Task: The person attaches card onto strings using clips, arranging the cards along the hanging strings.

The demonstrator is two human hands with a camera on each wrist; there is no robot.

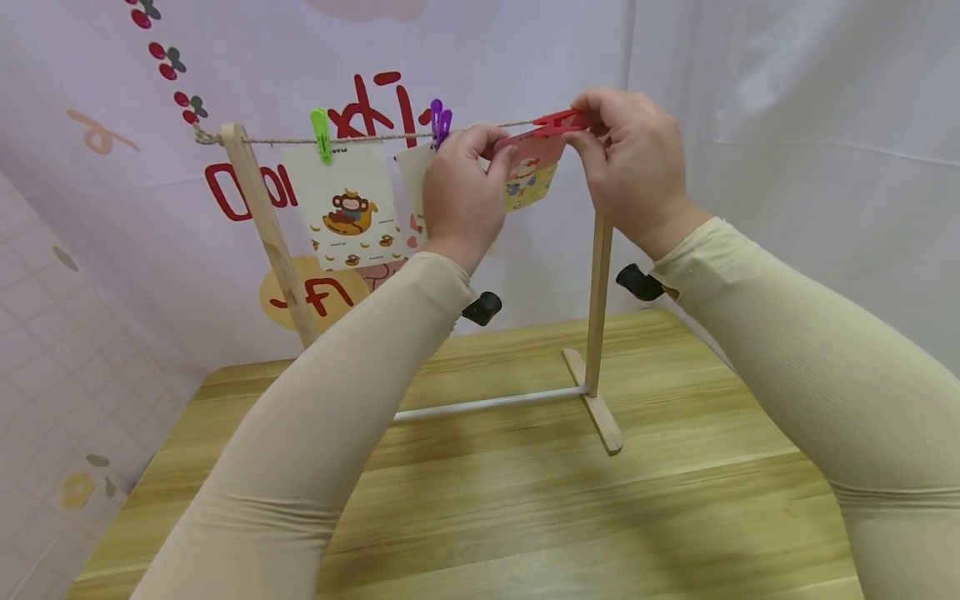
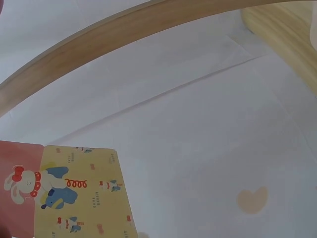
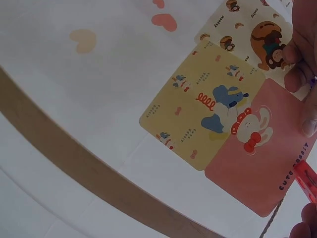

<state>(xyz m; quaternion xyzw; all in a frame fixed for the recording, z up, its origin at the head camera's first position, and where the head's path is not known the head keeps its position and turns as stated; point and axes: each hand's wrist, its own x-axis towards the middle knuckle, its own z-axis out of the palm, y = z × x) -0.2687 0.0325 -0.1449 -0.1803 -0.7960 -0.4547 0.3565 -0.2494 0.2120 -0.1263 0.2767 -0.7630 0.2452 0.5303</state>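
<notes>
A pink and yellow rabbit card (image 3: 233, 134) hangs at the twine (image 1: 390, 137), its top edge pinched between the thumb and fingers of my left hand (image 1: 467, 187). My right hand (image 1: 633, 158) pinches a red clothespin (image 1: 557, 122), whose front end overlaps the card's top edge beside the twine. Left of my left hand, a purple clothespin (image 1: 440, 122) holds a second card (image 1: 412, 179) on the twine, partly hidden behind that hand. Further left, a green clothespin (image 1: 321, 135) holds a white monkey card (image 1: 347, 208). In the left wrist view only the lower part of the rabbit card (image 2: 81, 193) shows.
Two wooden posts, left (image 1: 262, 225) and right (image 1: 597, 308), carry the twine. A white rod (image 1: 487, 403) joins them low down, and the right post stands on a wooden foot (image 1: 600, 417). Below is a wood-grain table (image 1: 510, 508); a printed white cloth (image 1: 525, 50) hangs behind.
</notes>
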